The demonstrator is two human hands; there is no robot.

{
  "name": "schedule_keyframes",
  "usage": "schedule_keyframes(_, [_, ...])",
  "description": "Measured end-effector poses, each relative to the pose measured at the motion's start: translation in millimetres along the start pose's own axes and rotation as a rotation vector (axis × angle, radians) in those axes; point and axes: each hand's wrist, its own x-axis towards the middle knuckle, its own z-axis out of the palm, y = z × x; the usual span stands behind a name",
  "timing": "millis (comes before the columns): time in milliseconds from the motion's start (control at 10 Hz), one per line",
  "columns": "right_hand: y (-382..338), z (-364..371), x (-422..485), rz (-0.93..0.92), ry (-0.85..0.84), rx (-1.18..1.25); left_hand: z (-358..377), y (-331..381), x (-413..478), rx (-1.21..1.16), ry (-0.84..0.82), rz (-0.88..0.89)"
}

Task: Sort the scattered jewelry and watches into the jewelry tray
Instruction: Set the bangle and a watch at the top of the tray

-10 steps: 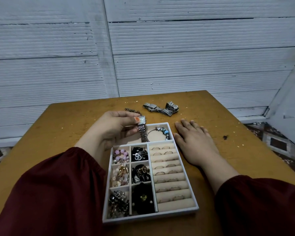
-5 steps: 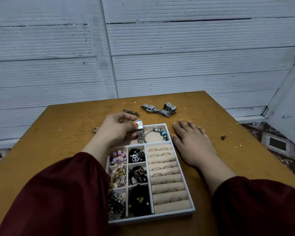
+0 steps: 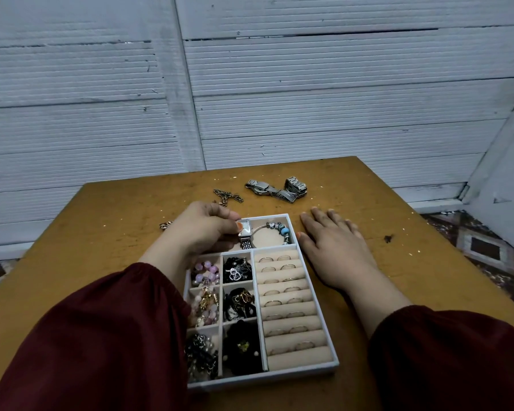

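At the tray [image 3: 264, 377] rim, left hand [image 3: 202, 229] pinches watch [image 3: 244, 232].

Watches [image 3: 275, 189] lie on the table [image 3: 413, 262] behind the tray [image 3: 318, 292].

Wooden table [image 3: 101, 232] with jewelry tray [image 3: 264, 379], silver watch [image 3: 275, 190], chain [image 3: 227, 195].

Dim, cool, even light fills the room; I cannot tell its source. Shadows are faint, just a soft dark edge on the bench [image 3: 398, 271] beside the right grip [image 3: 333, 244]. The watch [image 3: 244, 231] pinched in the left grip [image 3: 202, 229] gives a pale glint. Nearer than the grips, the maroon sleeves [image 3: 86, 336] sink to near-black. Beyond them, the wall boards [image 3: 339, 114] bow under the wide lens.
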Motion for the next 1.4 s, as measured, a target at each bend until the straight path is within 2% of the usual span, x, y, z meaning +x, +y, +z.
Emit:
schedule_keyframes(400, [0.3,0.1,0.1,-0.002,0.002,-0.002,-0.7,0.4,0.4,-0.021,-0.008,-0.062])
schedule_keyframes(1400, [0.1,0.1,0.9,-0.004,-0.004,-0.008,2.4,1.8,-1.6,-0.001,0.044,-0.037])
